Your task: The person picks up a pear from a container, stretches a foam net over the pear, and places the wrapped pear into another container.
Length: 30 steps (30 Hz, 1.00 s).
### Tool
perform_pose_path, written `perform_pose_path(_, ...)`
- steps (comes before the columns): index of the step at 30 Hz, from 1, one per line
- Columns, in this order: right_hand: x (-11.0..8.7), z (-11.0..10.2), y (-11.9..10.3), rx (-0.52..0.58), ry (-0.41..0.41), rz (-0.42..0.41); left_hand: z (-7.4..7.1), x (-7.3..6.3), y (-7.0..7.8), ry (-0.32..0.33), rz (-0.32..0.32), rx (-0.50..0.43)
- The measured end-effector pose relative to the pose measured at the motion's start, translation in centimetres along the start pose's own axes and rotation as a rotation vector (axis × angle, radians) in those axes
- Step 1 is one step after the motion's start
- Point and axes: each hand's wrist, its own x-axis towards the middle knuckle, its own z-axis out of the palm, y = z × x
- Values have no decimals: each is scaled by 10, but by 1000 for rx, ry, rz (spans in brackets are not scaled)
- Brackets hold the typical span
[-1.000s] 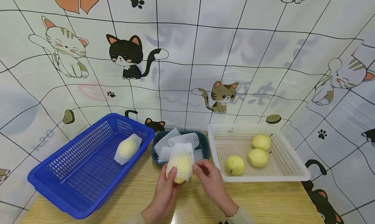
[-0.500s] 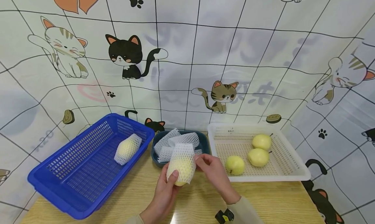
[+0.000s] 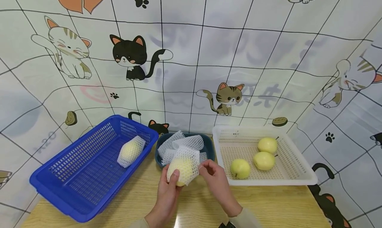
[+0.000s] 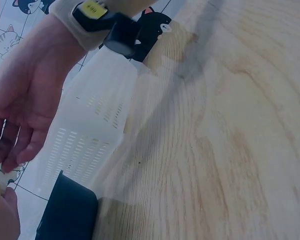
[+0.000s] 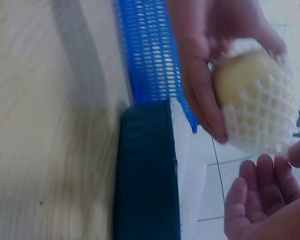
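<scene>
My left hand (image 3: 167, 193) holds a yellow-green apple (image 5: 242, 75) partly covered by a white foam net sleeve (image 3: 191, 155). Its thumb lies across the front of the fruit. The lower end of the apple shows bare, while the net's loose end stands up beyond the top. With thumb and fingertips, my right hand (image 3: 216, 183) pinches the net's edge on the right side. In the right wrist view, the other fingers of that hand (image 5: 270, 195) are spread beneath the net. Both hands are above the table, in front of the dark teal bin (image 3: 159, 161).
More foam nets (image 3: 188, 142) lie in the teal bin. On the left, a blue basket (image 3: 68, 175) contains one netted apple (image 3: 131, 151). A white basket (image 3: 286, 181) at right has three bare apples (image 3: 264, 160). Behind stands a cat-print wall covering (image 3: 185, 72).
The apple and its net have tilted, the net's loose end now leaning right. My right hand moved in to the net, then slightly back toward me, still at its edge.
</scene>
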Motion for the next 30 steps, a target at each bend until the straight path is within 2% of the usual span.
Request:
perform_pose_path(4,0,3,-1,-76,-42,-47,3,1,-1,-16,-23,-8)
perform_pose_path(8,1,4,-1,-138,1,-92,3,1,0,-60,-60,-25)
perform_pose_path(11,-2,2,0,-199,4,-240,2,3,3,-90,-84,-67)
perform_pose_path(15,-7,3,1,-426,-41,-514,2,6,7,-129,-96,-124)
perform_pose_path(17,-7,4,1,-519,-56,-591,2,6,8,-168,-102,-155)
perform_pose_path(20,-3,2,3,-545,-55,-621,-1,7,10,-238,-114,-212)
perform_pose_path(25,3,-7,2,-362,-123,-564,-7,9,16,-299,-141,-234)
perform_pose_path(27,4,-11,1,-298,-171,-539,-8,10,18,-302,-153,-231)
perform_pose_path(30,5,-13,0,-282,-207,-537,-8,10,20,-290,-170,-241)
